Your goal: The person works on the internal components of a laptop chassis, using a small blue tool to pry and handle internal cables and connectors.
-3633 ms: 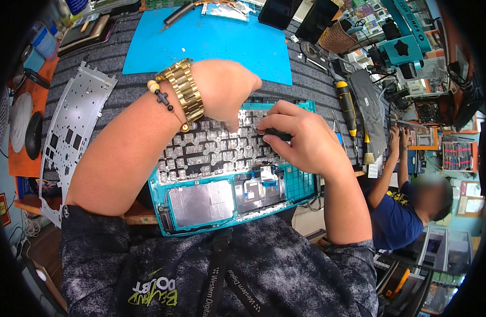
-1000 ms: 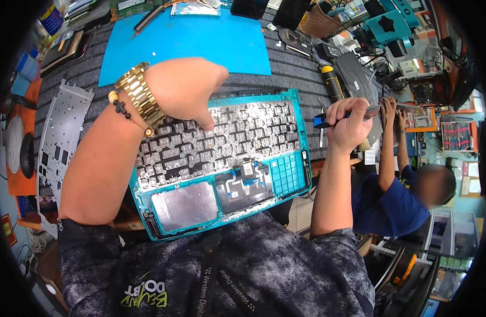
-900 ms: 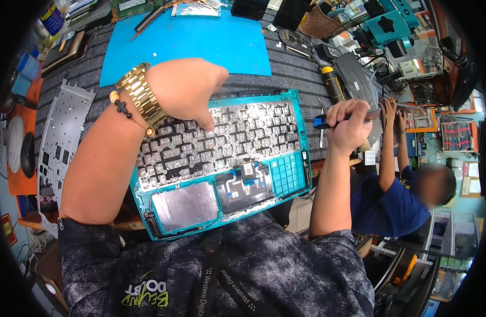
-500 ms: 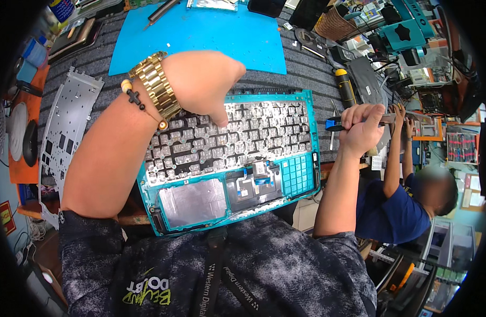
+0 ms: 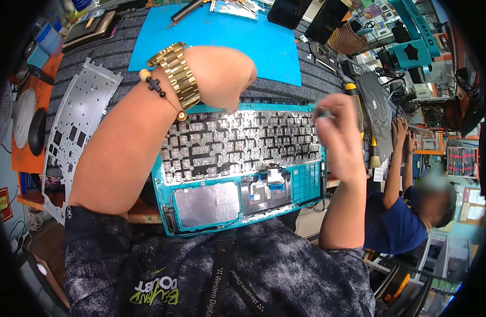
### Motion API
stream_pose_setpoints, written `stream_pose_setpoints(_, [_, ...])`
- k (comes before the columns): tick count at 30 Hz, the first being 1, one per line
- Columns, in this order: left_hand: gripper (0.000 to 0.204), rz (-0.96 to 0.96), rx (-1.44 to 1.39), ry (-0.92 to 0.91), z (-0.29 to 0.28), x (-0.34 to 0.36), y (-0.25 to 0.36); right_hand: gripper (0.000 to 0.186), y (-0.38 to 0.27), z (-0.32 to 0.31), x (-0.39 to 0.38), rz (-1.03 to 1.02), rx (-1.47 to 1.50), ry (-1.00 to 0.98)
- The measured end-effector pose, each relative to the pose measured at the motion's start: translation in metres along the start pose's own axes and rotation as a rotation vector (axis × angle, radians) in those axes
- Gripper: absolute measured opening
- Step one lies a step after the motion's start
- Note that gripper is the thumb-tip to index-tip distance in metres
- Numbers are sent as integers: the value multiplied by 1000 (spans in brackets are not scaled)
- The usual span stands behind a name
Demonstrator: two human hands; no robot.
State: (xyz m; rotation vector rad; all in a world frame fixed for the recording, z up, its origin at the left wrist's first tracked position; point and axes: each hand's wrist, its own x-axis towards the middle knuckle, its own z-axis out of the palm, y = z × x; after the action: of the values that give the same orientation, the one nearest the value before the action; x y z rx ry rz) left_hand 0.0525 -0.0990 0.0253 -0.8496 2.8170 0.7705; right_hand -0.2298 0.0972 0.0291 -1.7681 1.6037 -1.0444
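Observation:
A teal laptop top case [image 5: 229, 231] lies in front of me, inner side up. Its silver keyboard backing [image 5: 243, 140] and grey touchpad plate [image 5: 207, 205] are exposed. A small board with ribbon cables [image 5: 266, 187] sits beside the plate. My left hand [image 5: 224, 74], with a gold watch [image 5: 180, 74], bends down over the case's far edge; its fingers are hidden. Over the case's right side, my right hand [image 5: 339, 134] is raised and blurred. Its curled fingers close on something small and dark that I cannot make out.
A perforated metal plate [image 5: 82, 124] lies at left, a blue mat [image 5: 216, 34] beyond the case. A yellow-black screwdriver [image 5: 355, 100], brush [image 5: 375, 154] and dark flat panel [image 5: 375, 98] are at right. Another person's arms [image 5: 395, 169] reach onto the bench there. A soldering iron [image 5: 187, 13] rests across the mat's far edge.
My right hand has come up and left over the case; the blue-ended tool seen in it is no longer distinguishable. My left hand stays at the far edge. The whole view has shifted.

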Motion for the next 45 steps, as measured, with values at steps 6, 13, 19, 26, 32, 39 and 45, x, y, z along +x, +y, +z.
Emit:
stream_pose_setpoints(6, [18, 30, 19, 41, 2, 4, -2, 34, -38, 32, 14, -89, -477, -256])
stream_pose_setpoints(13, [17, 16, 52, 52, 5, 5, -1, 34, -35, 47, 16, -90, -481, -246])
stream_pose_setpoints(19, [18, 24, 56, 54, 4, 5, 0, 35, -34, 45, 18, -112, -493, -261])
stream_pose_setpoints(26, [18, 37, 63, 63, 3, 4, 1, 32, -33, 45, 19, -105, -518, -275])
stream_pose_setpoints(32, [18, 71, 50, 99, 5, 5, -1, 31, -31, 44, 24, -103, -516, -314])
stream_pose_setpoints(39, [18, 65, 31, 90, 3, 5, 0, 31, -28, 49, 19, -126, -557, -269])
stream_pose_setpoints(45, [19, 63, 39, 98, 3, 6, 2, 31, -24, 54, 14, -149, -556, -230])
